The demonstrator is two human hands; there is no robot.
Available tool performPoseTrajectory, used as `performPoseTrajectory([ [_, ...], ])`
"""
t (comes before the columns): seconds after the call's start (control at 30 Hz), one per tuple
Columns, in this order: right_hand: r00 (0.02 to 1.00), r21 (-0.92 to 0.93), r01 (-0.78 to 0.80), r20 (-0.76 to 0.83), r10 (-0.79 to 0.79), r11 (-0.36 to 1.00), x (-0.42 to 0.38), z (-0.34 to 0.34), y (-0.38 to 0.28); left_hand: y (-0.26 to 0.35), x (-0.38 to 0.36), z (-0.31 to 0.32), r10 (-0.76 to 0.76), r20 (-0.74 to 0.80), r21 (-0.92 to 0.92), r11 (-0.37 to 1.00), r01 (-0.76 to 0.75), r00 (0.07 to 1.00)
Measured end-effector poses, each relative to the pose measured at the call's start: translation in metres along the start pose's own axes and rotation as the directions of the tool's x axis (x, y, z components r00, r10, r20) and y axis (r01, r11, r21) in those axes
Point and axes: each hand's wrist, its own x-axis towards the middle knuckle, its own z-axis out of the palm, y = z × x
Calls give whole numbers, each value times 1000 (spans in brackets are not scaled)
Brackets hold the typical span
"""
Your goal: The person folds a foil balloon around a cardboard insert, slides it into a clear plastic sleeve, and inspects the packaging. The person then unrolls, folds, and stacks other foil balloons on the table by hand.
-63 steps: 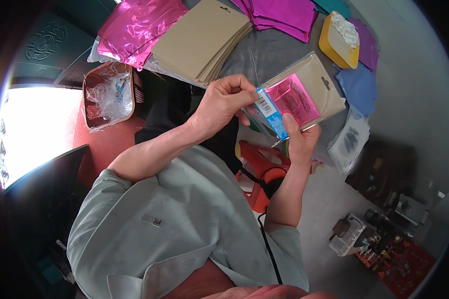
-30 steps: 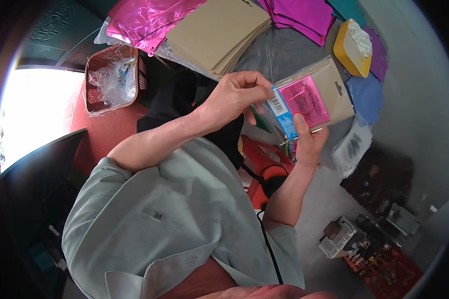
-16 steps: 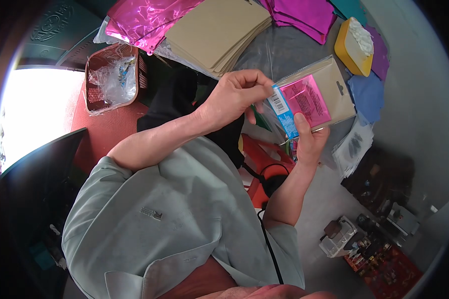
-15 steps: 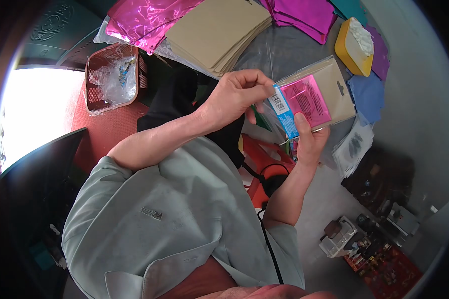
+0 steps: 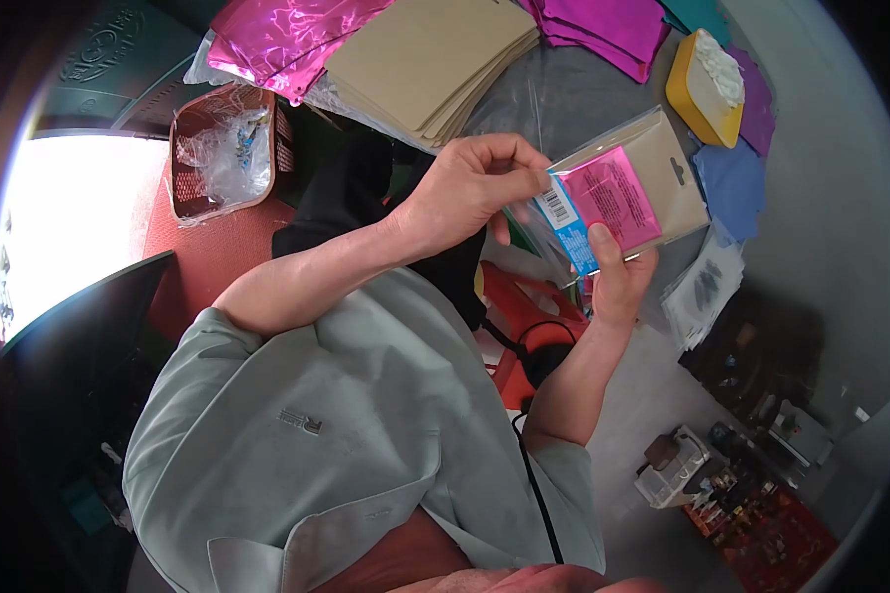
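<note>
A clear plastic packet (image 5: pixel 677 203) with a beige card, a pink foil pouch (image 5: pixel 613 198) and a blue barcode strip (image 5: pixel 569 225) is held up in front of me. My left hand (image 5: pixel 475 188) pinches its left edge by the top of the blue strip, thumb against index finger. At the lower edge, my right hand (image 5: pixel 621 282) grips the packet, its thumb lying over the pink pouch. The hang hole of the card faces right.
A stack of beige cards (image 5: pixel 425 59) lies beyond my hands, between pink foil (image 5: pixel 277 44) and magenta sheets (image 5: pixel 608 30). A yellow tub (image 5: pixel 700 99) with white contents stands right. A brown basket (image 5: pixel 186 168) of clear plastic sits left.
The packet and my right hand have shifted slightly to the right. My left hand keeps its pinch and has barely moved.
</note>
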Motion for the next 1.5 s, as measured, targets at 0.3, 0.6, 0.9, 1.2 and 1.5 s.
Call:
performPoseTrajectory([
  [0.3,995,-70,103,12,-103,992,2,3,6,-2,2,-2,-10,-12,-6,1000,10,1000],
  [0.6,997,-86,71,33,-69,994,2,3,1,2,1,1,-39,-38,6,999,40,999],
  [0.9,1000,99,-19,-18,21,995,5,9,-7,2,0,2,-63,35,15,998,63,997],
  [1.2,988,98,39,-150,-24,994,9,31,-19,0,-1,3,15,0,-36,999,-15,1000],
  [1.5,972,45,169,-170,-159,985,5,36,3,5,-5,4,-116,63,-180,976,126,991],
])
